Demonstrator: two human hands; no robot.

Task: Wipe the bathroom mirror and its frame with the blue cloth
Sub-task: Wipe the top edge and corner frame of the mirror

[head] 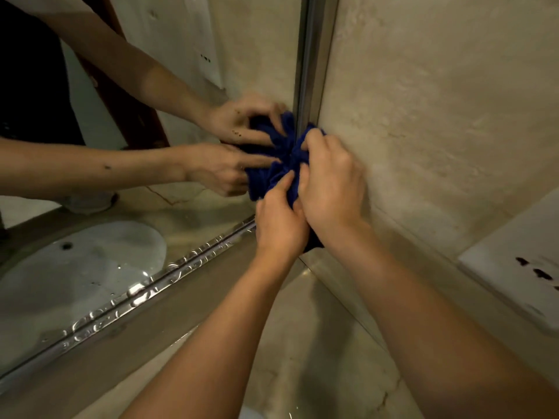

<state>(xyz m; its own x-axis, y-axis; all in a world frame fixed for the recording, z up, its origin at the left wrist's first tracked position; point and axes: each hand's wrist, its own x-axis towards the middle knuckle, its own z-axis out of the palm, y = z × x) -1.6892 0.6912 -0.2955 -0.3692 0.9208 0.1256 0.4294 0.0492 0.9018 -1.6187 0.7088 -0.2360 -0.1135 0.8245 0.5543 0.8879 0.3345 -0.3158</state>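
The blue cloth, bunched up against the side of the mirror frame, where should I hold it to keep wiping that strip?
Probably grip the blue cloth by its bunched back, coming from the room side, as the left hand and right hand do now. Its folds gather there, leaving the front pressed on the vertical mirror frame where it meets the wall.

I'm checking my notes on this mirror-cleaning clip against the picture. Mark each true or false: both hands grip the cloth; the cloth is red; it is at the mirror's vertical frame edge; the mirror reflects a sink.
1. Both hands grip the cloth. True: the left hand and right hand bunch the blue cloth.
2. The cloth is red. False: it is blue.
3. The cloth is at the mirror's vertical frame edge. True: it is against the metal frame.
4. The mirror reflects a sink. True: the sink shows in the mirror.
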